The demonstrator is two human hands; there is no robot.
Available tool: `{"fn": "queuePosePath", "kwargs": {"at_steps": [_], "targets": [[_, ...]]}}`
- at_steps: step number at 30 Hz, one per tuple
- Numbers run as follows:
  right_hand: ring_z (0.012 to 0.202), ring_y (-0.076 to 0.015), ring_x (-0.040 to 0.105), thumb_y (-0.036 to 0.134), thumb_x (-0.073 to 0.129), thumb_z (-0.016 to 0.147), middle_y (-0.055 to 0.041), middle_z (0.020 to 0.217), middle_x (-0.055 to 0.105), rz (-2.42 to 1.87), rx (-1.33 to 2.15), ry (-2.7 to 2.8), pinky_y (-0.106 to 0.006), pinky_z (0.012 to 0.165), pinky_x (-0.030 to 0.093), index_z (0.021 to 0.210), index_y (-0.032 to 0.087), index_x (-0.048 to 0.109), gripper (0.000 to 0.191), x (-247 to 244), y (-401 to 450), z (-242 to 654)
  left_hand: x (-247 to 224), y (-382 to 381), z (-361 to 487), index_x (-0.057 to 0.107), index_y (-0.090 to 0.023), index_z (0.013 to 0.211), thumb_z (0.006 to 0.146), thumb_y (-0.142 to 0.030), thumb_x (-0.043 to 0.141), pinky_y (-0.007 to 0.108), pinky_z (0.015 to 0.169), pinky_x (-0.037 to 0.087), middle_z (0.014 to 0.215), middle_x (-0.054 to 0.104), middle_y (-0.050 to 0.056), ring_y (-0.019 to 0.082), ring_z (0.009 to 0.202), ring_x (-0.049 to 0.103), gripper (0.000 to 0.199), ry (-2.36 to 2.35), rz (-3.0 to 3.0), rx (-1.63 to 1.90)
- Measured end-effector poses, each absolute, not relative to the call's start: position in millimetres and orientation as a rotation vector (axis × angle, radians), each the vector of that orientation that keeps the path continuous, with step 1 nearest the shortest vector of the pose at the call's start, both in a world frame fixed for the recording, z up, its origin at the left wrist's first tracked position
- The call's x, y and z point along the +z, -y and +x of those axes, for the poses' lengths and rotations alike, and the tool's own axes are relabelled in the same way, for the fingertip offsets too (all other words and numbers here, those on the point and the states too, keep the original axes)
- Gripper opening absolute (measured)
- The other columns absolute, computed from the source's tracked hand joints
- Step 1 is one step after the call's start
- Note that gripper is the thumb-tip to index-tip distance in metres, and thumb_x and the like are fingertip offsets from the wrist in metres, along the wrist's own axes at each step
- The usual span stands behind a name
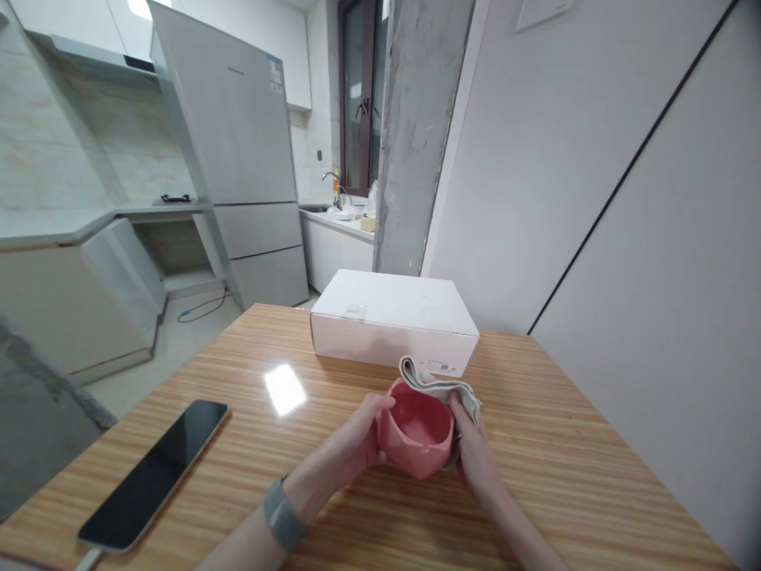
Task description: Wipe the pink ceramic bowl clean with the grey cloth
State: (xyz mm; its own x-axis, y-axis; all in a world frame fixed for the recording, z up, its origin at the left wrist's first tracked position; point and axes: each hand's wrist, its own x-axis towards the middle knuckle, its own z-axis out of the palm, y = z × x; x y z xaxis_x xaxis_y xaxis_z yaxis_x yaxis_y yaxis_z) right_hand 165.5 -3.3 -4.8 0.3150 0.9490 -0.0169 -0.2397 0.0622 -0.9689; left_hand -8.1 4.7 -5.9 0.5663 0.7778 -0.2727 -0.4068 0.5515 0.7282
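Observation:
A pink faceted bowl [416, 448] is held above the wooden table, its opening tipped toward the camera. My left hand [365, 432] grips its left side, thumb over the rim and fingers under the outside. At the right side, my right hand [472, 444] is closed on a folded grey-white cloth [443, 388], which lies over the back and right rim of the bowl and hangs down its right side. Part of the right fingers is hidden behind the cloth and bowl. A grey band circles my left wrist.
Just behind the bowl, a white box [392, 317] stands on the wooden table [564, 476]. A black phone [154, 476] with a white cable lies at the left. Farther back are a fridge [238, 127], a sink counter and a grey pillar.

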Motion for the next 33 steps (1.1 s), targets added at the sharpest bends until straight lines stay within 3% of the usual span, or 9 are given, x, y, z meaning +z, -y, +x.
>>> {"fn": "queuePosePath", "kwargs": {"at_steps": [6, 11, 15, 19, 24, 29, 33], "targets": [[0.111, -0.0281, 0.062, 0.063, 0.072, 0.062, -0.0044, 0.106, 0.074, -1.098, 1.051, 0.801, -0.039, 0.1, 0.045, 0.094, 0.024, 0.075, 0.05, 2.9, 8.2, 158.0, -1.5, -3.9, -9.2, 0.059, -0.015, 0.109, 0.081, -0.029, 0.057, 0.028, 0.064, 0.055, 0.104, 0.069, 0.011, 0.019, 0.081, 0.066, 0.032, -0.628, 0.557, 0.857], [0.116, -0.0262, 0.058, 0.061, 0.071, 0.065, -0.0024, 0.108, 0.073, -1.068, 1.01, 0.893, -0.038, 0.106, 0.038, 0.097, 0.027, 0.074, 0.046, -0.8, 12.0, 156.4, 6.8, -0.5, -6.7, 0.049, -0.025, 0.118, 0.073, -0.017, 0.068, 0.029, 0.07, 0.054, 0.119, 0.061, 0.006, 0.018, 0.09, 0.065, 0.05, -0.629, 0.583, 1.027], [0.11, -0.0265, 0.061, 0.059, 0.07, 0.067, -0.0018, 0.095, 0.075, -1.129, 0.993, 0.878, -0.037, 0.102, 0.042, 0.094, 0.025, 0.074, 0.043, -8.2, 12.8, 158.9, 10.8, 1.1, -9.1, 0.049, -0.023, 0.124, 0.074, -0.024, 0.071, 0.027, 0.066, 0.053, 0.119, 0.063, 0.008, 0.018, 0.089, 0.065, 0.054, -0.613, 0.658, 0.945], [0.104, -0.0278, 0.063, 0.064, 0.07, 0.064, -0.0023, 0.092, 0.076, -1.139, 1.047, 0.846, -0.037, 0.098, 0.045, 0.089, 0.024, 0.075, 0.047, -3.8, 13.7, 159.3, 9.5, 0.8, -8.3, 0.06, -0.016, 0.119, 0.085, -0.049, 0.052, 0.025, 0.053, 0.05, 0.105, 0.071, 0.01, 0.018, 0.072, 0.066, 0.048, -0.603, 0.66, 0.764], [0.101, -0.0302, 0.065, 0.065, 0.072, 0.061, -0.0054, 0.092, 0.077, -1.099, 1.145, 0.83, -0.043, 0.097, 0.045, 0.086, 0.023, 0.076, 0.049, 1.3, 12.0, 156.6, 8.2, 0.9, -2.9, 0.067, -0.009, 0.106, 0.085, -0.037, 0.057, 0.024, 0.073, 0.05, 0.1, 0.074, 0.01, 0.021, 0.088, 0.068, 0.037, -0.622, 0.617, 0.882], [0.116, -0.028, 0.058, 0.057, 0.072, 0.066, -0.0029, 0.102, 0.075, -1.097, 1.133, 0.763, -0.043, 0.107, 0.037, 0.093, 0.025, 0.075, 0.042, -9.7, 9.9, 156.3, 4.3, -4.8, -3.7, 0.064, -0.012, 0.113, 0.085, -0.038, 0.055, 0.025, 0.065, 0.052, 0.104, 0.073, 0.01, 0.022, 0.09, 0.068, 0.039, -0.713, 0.502, 0.948], [0.123, -0.0247, 0.053, 0.054, 0.072, 0.068, -0.0005, 0.109, 0.073, -1.065, 1.091, 0.769, -0.042, 0.113, 0.029, 0.099, 0.029, 0.073, 0.039, -13.8, 9.7, 156.1, 5.8, -2.9, -2.2, 0.058, -0.017, 0.121, 0.08, -0.029, 0.063, 0.029, 0.072, 0.055, 0.114, 0.068, 0.01, 0.023, 0.098, 0.066, 0.043, -0.651, 0.527, 1.062]]}}
